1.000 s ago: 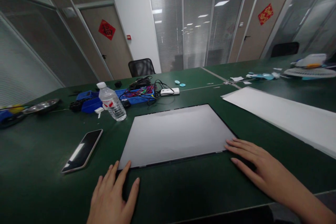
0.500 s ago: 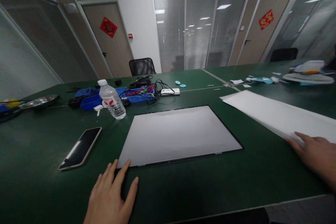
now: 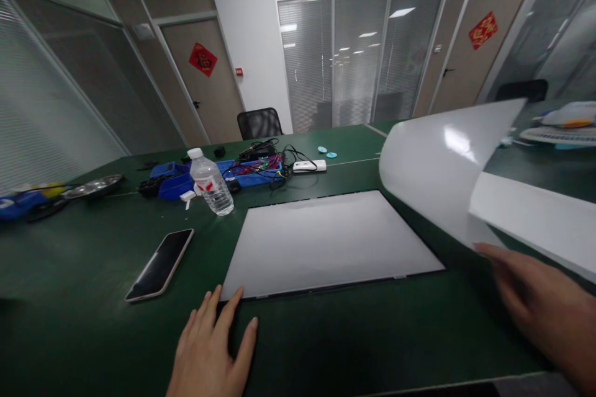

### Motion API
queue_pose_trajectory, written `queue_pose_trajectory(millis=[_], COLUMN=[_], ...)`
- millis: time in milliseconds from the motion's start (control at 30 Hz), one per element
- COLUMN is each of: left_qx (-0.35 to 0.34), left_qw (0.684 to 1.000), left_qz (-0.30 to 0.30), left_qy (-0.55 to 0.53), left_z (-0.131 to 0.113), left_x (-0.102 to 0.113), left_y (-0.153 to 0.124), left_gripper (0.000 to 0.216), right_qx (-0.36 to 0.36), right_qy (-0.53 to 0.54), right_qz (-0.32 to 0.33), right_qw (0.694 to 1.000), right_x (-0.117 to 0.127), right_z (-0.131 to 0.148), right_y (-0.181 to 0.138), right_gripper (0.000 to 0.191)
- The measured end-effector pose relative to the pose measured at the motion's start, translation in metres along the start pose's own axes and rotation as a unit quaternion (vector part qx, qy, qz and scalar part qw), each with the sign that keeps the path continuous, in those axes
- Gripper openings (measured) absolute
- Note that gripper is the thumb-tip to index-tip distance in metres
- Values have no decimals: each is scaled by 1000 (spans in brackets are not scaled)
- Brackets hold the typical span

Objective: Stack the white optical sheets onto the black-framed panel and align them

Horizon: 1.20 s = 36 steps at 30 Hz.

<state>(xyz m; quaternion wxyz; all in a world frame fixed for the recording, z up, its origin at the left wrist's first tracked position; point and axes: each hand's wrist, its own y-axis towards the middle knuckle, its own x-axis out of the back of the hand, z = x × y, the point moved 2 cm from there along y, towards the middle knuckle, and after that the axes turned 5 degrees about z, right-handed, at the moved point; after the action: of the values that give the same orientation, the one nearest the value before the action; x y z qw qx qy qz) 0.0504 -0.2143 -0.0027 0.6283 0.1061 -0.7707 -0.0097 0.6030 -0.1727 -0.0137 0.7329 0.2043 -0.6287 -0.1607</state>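
Note:
A flat white panel [image 3: 328, 239] with a thin dark frame lies on the green table [image 3: 84, 273] in front of me. My left hand [image 3: 212, 347] rests flat on the table, fingers spread, its fingertips at the panel's near left corner. My right hand [image 3: 540, 307] is at the lower right and holds the near edge of a large white sheet [image 3: 437, 167]. That sheet is lifted and curls up over the panel's right side. More white sheets [image 3: 535, 214] lie flat beneath it on the right.
A black phone [image 3: 161, 263] lies left of the panel. Behind it stand a water bottle [image 3: 212, 183], blue trays with tangled wires [image 3: 251, 167] and a white device [image 3: 308, 165]. A metal dish [image 3: 93, 186] sits far left. A black chair [image 3: 258, 123] stands behind the table.
My right hand left the panel's near right corner, went to the sheet stack on the right and has lifted one sheet, which now curls upward. My left hand stayed in place.

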Motion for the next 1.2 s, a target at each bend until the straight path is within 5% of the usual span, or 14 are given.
queue_pose_trajectory(millis=[133, 333, 1200], left_qx=[2, 0, -9], left_qw=[1000, 1000, 999], left_qz=[-3, 10, -34], left_qy=[0, 1, -29], left_z=[0, 1, 1], left_x=[-2, -1, -3], left_y=[0, 3, -2], left_gripper=[70, 76, 68], right_qx=[160, 142, 160], right_qy=[60, 68, 104], right_qz=[36, 110, 86], right_qw=[985, 981, 978], right_x=[-6, -18, -6], right_z=[59, 57, 67], right_y=[7, 10, 8], right_gripper=[39, 41, 39])
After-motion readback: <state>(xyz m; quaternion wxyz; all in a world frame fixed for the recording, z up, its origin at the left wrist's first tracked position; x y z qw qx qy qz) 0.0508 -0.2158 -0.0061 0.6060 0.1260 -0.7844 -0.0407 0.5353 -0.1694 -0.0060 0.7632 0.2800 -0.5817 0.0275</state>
